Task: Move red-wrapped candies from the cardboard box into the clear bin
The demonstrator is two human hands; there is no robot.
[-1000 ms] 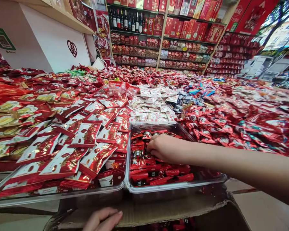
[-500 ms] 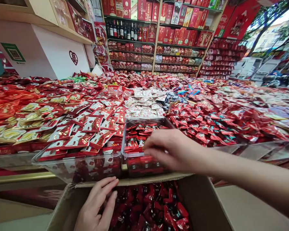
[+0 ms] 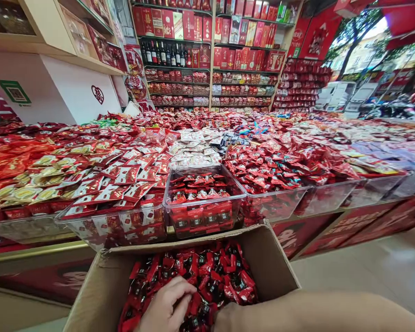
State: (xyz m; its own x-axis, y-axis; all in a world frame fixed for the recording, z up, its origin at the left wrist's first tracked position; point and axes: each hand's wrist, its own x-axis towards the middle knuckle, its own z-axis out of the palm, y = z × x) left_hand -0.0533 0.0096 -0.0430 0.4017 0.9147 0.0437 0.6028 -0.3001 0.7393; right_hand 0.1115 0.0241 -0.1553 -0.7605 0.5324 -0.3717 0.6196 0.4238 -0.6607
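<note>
An open cardboard box [image 3: 100,272] holds a heap of small red-and-black candy packets [image 3: 207,263]. My left hand [image 3: 168,306] reaches into the box with bent fingers, thumb and fingertips closed around a red packet at the heap. My right hand [image 3: 226,318] is low in the box beside it, with its wrist in view and its fingers hidden below the frame edge. Just beyond the box stands a clear plastic bin [image 3: 207,205], with rows of the same packets inside, its front row upright against the wall.
A clear bin of red-and-white packets [image 3: 114,198] adjoins on the left, and bins of red packets [image 3: 273,170] stand on the right. White packets [image 3: 195,147] lie behind. Shelves with bottles [image 3: 166,54] and red boxes rise at the back. Tiled floor [image 3: 366,258] shows at right.
My right hand has left the clear bin and come down into the cardboard box. My left hand has moved off the box's far edge into the heap. The view has shifted right.
</note>
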